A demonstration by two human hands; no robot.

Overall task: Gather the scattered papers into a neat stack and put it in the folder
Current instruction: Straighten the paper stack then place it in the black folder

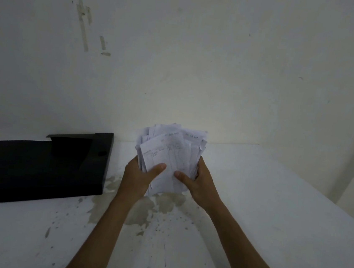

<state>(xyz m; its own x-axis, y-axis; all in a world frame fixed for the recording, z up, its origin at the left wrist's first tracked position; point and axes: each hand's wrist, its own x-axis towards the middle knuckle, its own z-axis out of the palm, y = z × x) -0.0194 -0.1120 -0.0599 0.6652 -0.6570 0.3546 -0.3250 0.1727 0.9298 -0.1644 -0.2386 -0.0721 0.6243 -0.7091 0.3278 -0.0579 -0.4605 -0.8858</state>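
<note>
A bundle of white papers (170, 148) with printed tables is held upright above the white table, its edges uneven and fanned at the top. My left hand (138, 178) grips the bundle's left side, thumb across the front sheet. My right hand (199, 182) grips the right side, thumb also on the front. A black folder (37, 167) lies flat on the table to the left, with a flap raised at its far right corner.
The white table (251, 207) is stained and speckled below my hands. A pale wall (179, 57) rises right behind the table. The table's right edge runs diagonally at the far right.
</note>
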